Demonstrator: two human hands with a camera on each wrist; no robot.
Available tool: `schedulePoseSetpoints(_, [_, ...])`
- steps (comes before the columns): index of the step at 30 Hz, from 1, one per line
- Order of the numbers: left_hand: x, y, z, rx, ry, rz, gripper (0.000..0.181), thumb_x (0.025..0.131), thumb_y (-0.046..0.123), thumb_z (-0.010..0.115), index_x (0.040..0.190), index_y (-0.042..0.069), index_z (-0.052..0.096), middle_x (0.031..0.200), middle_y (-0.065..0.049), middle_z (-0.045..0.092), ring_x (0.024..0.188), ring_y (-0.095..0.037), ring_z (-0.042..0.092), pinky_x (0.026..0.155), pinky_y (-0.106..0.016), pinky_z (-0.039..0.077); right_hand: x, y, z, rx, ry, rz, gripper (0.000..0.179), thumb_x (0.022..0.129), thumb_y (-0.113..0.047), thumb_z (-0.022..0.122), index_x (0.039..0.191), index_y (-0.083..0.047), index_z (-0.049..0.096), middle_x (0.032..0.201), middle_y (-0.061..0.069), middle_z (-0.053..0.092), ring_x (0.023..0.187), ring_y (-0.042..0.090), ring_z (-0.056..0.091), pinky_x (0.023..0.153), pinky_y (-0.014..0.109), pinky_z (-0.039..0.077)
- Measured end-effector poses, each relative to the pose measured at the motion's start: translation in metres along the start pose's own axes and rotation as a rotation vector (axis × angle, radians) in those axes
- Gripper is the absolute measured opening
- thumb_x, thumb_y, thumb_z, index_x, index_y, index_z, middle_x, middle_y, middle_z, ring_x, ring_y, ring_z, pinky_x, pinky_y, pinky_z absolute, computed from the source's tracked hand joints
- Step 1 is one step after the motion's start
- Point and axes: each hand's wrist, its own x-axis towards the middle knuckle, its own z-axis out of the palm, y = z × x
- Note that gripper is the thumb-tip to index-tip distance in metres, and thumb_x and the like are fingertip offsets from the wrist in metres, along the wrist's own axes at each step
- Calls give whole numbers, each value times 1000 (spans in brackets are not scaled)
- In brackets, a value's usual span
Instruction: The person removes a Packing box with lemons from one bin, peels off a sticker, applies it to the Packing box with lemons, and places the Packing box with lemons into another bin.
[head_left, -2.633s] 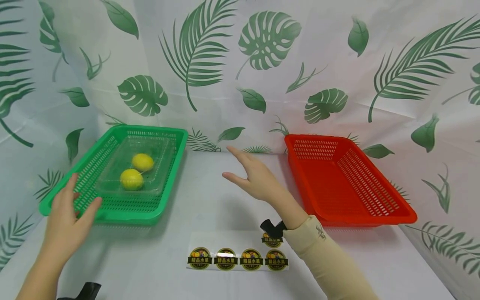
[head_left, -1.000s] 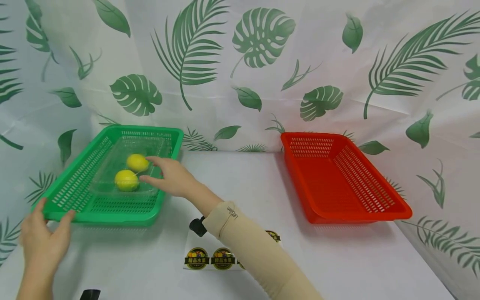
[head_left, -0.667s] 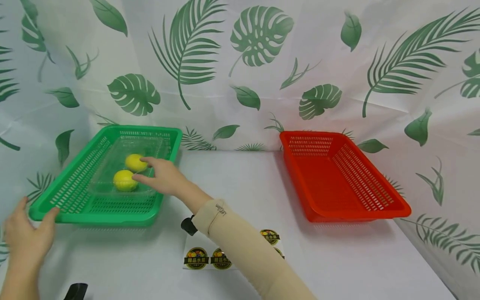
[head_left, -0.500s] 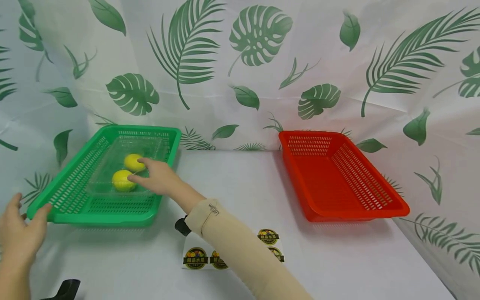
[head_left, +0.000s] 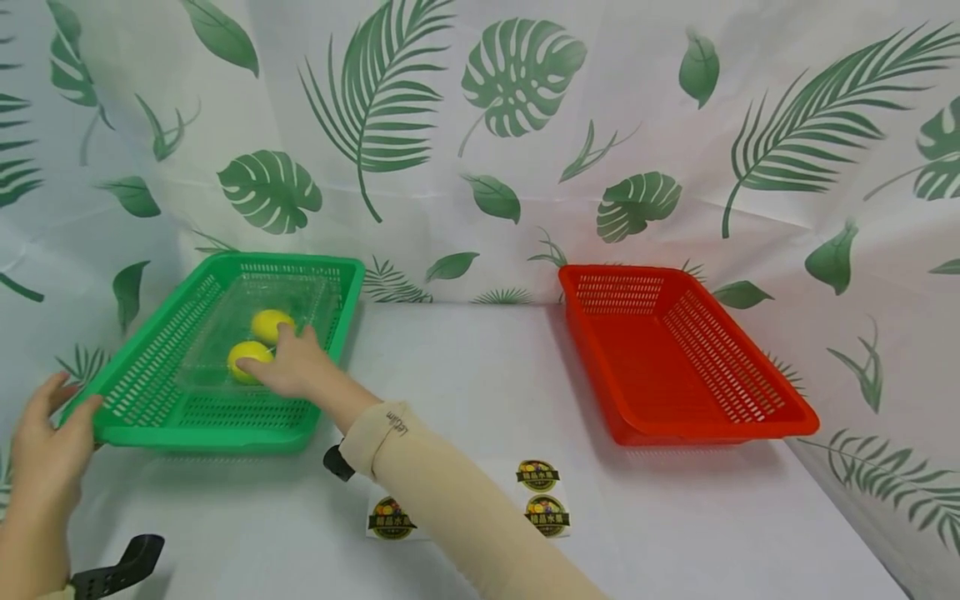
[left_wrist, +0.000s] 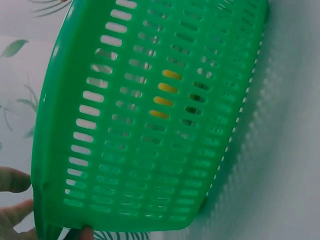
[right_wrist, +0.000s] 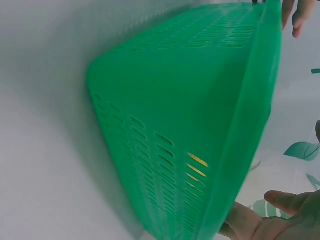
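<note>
Green basket (head_left: 202, 436), yellow lemons (head_left: 270, 322), red basket (head_left: 645, 358); white backdrop (head_left: 442, 158), green leaf print

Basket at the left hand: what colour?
Plain green; the basket shows best in the head view, which takes in its rim and slotted inside.

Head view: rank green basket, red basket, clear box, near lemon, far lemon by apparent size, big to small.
1. Green basket
2. Red basket
3. Clear box
4. Near lemon and far lemon: look alike, unranked; right hand partly covers the near one.
</note>
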Motion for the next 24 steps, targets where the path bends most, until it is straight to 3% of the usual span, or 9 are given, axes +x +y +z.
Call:
schedulePoseSetpoints(2, [2,1,-1,-38,-6,-14,55,97,35,35,145,37,9,152,4,12,70,8,41,59,-16,47,1,-1,2,26,9,21,75,88,-58,44,145,-15,23,148,8,24,133,21,26,102,37,33])
schedulePoseSetpoints(5, [17,-14,1,-55,-23,8,55,95,39,38,144,40,12,151,9,13,67,10,43,50,-20,47,3,-2,4,72,24,52,74,88,-57,44,145,-14,23,147,8,26,134,22,23,103,39,32])
schedulePoseSetpoints(7, [19,-14,-1,-64,-39,13,56,94,42,39,143,43,13,151,11,13,81,0,52,65,-30,52,5,-2,6,98,35,76,74,88,-56,44,145,-14,23,147,8,26,134,22,22,103,40,31])
schedulePoseSetpoints(9, [21,-16,-1,-30,-42,25,56,94,44,39,143,42,12,150,12,14,86,2,49,61,-25,51,7,-3,7,117,44,98,73,88,-56,45,145,-14,24,146,8,27,135,23,22,102,40,32])
schedulePoseSetpoints(12, [14,-9,-2,-25,-46,30,55,94,43,38,143,42,12,151,10,13,121,-21,39,92,-41,43,11,-5,8,136,45,141,74,88,-56,46,144,-15,24,146,7,27,135,23,21,102,41,33])
schedulePoseSetpoints(14, [19,-16,1,0,-38,62,56,94,46,38,143,43,12,150,13,13,129,-20,31,95,-41,40,13,-7,8,149,36,168,75,87,-57,45,144,-14,24,146,7,27,134,23,22,101,41,33])
schedulePoseSetpoints(16, [25,-23,4,5,-44,90,56,93,47,39,141,45,11,150,13,12,136,-28,15,101,-55,26,14,-7,9,159,24,191,75,87,-57,45,145,-13,23,146,7,27,134,23,22,101,41,33])
schedulePoseSetpoints(19, [42,-44,11,49,-42,138,57,91,50,41,140,48,11,149,15,13,134,-29,20,100,-53,29,15,-8,10,180,15,211,75,88,-56,45,145,-13,23,146,7,27,135,23,22,102,41,32])
schedulePoseSetpoints(24, [62,-66,16,29,-50,174,58,89,51,45,138,50,13,149,16,15,135,-28,18,102,-55,25,18,-9,14,171,22,236,75,87,-54,48,144,-12,23,146,9,26,134,24,24,101,40,34])
